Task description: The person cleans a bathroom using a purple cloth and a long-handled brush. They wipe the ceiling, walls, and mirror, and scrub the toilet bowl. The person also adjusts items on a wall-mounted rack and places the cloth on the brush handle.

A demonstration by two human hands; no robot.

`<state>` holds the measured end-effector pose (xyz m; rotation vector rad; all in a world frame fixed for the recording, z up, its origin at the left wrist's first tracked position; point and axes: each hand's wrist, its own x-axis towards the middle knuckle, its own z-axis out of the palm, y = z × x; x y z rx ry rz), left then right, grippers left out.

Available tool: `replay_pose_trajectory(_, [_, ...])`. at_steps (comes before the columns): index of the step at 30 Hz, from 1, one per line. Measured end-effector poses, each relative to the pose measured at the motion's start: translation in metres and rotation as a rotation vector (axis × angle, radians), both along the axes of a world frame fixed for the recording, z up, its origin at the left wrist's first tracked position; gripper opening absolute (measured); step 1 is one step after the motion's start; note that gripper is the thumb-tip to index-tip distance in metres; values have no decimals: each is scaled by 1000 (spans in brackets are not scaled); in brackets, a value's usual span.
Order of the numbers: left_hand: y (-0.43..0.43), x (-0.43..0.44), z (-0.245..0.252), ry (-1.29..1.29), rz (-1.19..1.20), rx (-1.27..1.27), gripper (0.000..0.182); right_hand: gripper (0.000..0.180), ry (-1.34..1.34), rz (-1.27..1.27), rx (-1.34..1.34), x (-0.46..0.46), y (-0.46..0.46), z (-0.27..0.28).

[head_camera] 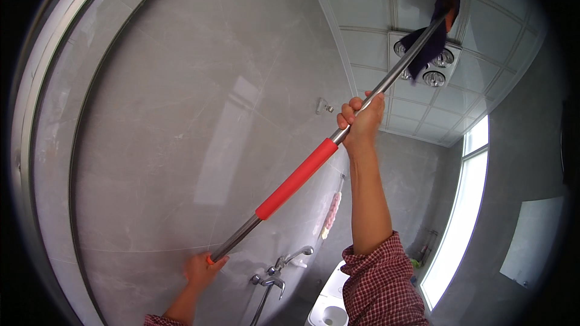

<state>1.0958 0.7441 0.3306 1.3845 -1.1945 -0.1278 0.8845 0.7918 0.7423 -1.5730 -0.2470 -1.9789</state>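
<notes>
A metal mop pole (pixel 392 74) with a red grip sleeve (pixel 297 179) slants up from lower left to upper right. My right hand (pixel 364 120) is wrapped around the bare metal just above the sleeve. Lower down, my left hand (pixel 201 269) holds the pole's bottom end, by an orange cap. At the top hangs a dark purple cloth (pixel 437 38), with a bit of orange showing beside it. The cloth is raised to the panelled ceiling (pixel 367 2) and overlaps a ceiling heat-lamp unit (pixel 446 65) in view, hiding part of it. Whether the cloth touches the ceiling cannot be told.
Grey tiled wall (pixel 181 122) fills the left side, with a small metal bracket (pixel 323 106). Below are a shower mixer tap (pixel 272 278) and a white toilet (pixel 333 299). A pink-and-white cloth (pixel 332 217) hangs on the wall. At right are a bright window (pixel 457 222) and a mirror (pixel 530 240).
</notes>
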Motion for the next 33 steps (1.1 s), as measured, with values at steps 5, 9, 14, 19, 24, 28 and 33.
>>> replay_pose_trajectory(5, [-1,1,-28,76,-66,22,52,29,60,-23,77,26,-11,-18])
replay_pose_trajectory(9, [7,8,-53,133,-61,-13,49,28,135,-28,128,64,-24,-38])
replay_pose_trajectory(14, [15,14,-76,203,-61,1,47,28,183,25,177,90,-35,-49])
replay_pose_trajectory(19, [20,14,-91,208,-66,-94,46,29,242,17,202,114,-41,-52])
replay_pose_trajectory(24, [24,12,-106,349,-115,-56,48,29,313,-17,233,140,-48,-55])
replay_pose_trajectory(28, [29,5,-112,391,-93,30,51,28,374,-13,278,158,-51,-53])
replay_pose_trajectory(33, [40,-7,-113,441,-174,-32,53,26,436,-52,303,172,-49,-52])
